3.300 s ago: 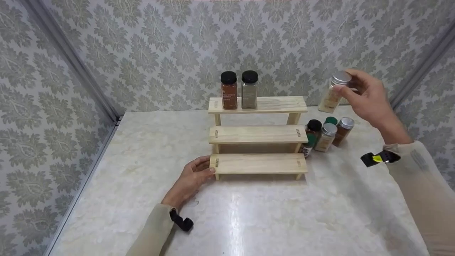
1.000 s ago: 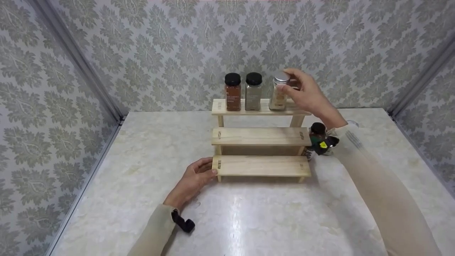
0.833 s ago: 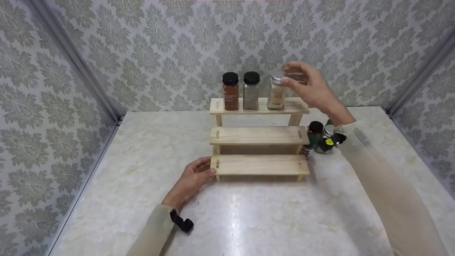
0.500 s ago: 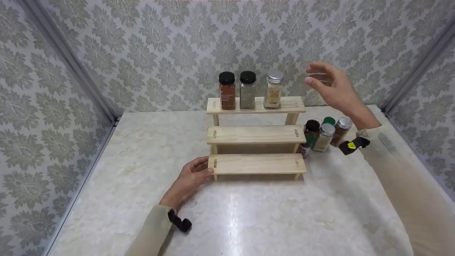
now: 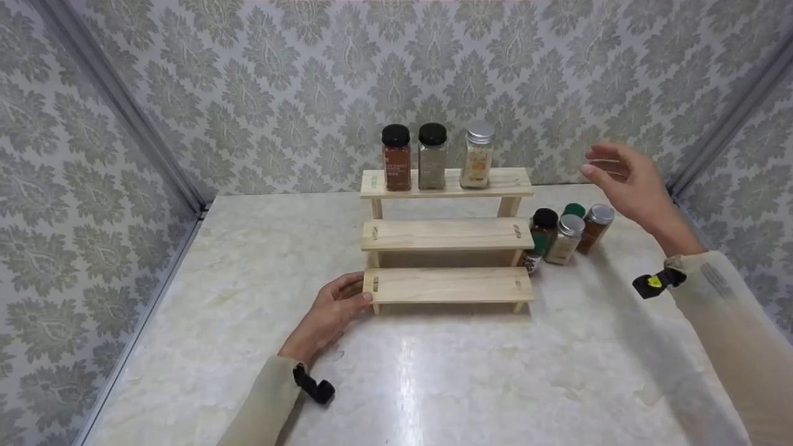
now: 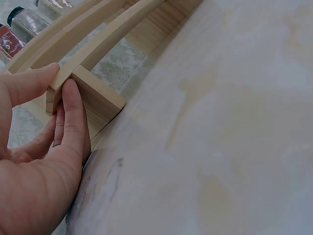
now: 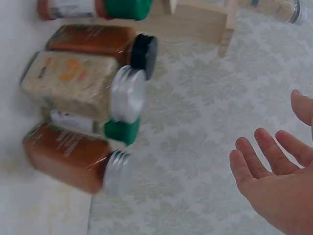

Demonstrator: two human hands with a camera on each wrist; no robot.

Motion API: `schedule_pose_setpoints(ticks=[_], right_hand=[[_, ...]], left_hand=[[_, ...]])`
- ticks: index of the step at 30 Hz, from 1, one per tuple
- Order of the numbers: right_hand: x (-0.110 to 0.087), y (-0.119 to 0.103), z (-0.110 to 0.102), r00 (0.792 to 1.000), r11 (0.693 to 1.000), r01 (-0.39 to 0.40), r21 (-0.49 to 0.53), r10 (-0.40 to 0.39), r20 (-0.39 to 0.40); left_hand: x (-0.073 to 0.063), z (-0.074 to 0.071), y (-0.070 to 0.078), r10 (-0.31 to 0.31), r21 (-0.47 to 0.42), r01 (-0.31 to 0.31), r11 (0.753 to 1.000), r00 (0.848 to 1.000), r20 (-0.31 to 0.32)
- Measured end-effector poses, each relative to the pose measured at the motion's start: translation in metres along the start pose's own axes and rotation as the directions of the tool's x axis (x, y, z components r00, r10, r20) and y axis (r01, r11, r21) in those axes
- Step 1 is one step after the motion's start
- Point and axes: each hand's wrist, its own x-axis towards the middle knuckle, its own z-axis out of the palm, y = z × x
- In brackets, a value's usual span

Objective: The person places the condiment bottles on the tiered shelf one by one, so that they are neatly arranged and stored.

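A three-tier wooden spice rack (image 5: 446, 285) stands on the table. My left hand (image 5: 325, 319) pinches the left end of its lowest step, thumb on top and fingers under the board, as the left wrist view (image 6: 54, 147) shows. On the top step stand a red-brown spice jar (image 5: 397, 164) and a grey-green spice jar (image 5: 432, 164), both black-lidded, and a silver-lidded jar of pale granules (image 5: 477, 161). My right hand (image 5: 635, 189) is in the air, fingers apart and holding nothing, above and right of a silver-lidded reddish jar (image 5: 595, 229).
Several jars cluster against the rack's right side: a pale silver-lidded jar (image 5: 565, 241), a black-lidded jar (image 5: 545, 223), a green-lidded jar (image 5: 574, 210) behind, and another green-lidded one (image 5: 538, 246) in front. A patterned wall (image 5: 279, 93) rises behind the table (image 5: 279, 235).
My right hand carried the silver-lidded jar of pale granules to the top step, let go of it, and moved back right, then lower. My left hand stays on the rack.
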Motion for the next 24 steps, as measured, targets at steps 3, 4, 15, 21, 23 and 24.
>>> schedule_pose_setpoints(ticks=[3, 4, 15, 21, 23, 24], right_hand=[[-0.006, 0.015, -0.002, 0.999, 0.999, -0.036, -0.012, 0.036, 0.0], [-0.008, 0.02, -0.003, 0.999, 0.999, -0.048, -0.022, 0.048, 0.0], [-0.032, 0.076, 0.004, 0.993, 0.988, -0.118, -0.102, 0.116, -0.022], [-0.039, 0.098, 0.011, 0.986, 0.984, -0.16, -0.081, 0.157, -0.047], [-0.04, 0.103, 0.013, 0.983, 0.981, -0.178, -0.072, 0.174, -0.056], [-0.04, 0.105, 0.015, 0.981, 0.98, -0.189, -0.067, 0.185, -0.062]], left_hand=[[0.0, 0.001, 0.001, 0.0, -0.003, 0.0, 1.0, 1.0, -0.003], [0.0, 0.001, 0.001, -0.002, -0.007, 0.002, 1.0, 1.0, -0.003], [0.0, 0.0, 0.0, -0.001, -0.005, 0.001, 1.0, 1.0, -0.002], [0.0, -0.001, -0.001, 0.007, -0.015, -0.007, 1.0, 1.0, 0.008], [0.0, -0.001, -0.001, 0.007, -0.015, -0.007, 1.0, 1.0, 0.007], [0.0, -0.001, 0.0, 0.008, -0.012, -0.008, 1.0, 1.0, 0.005]])
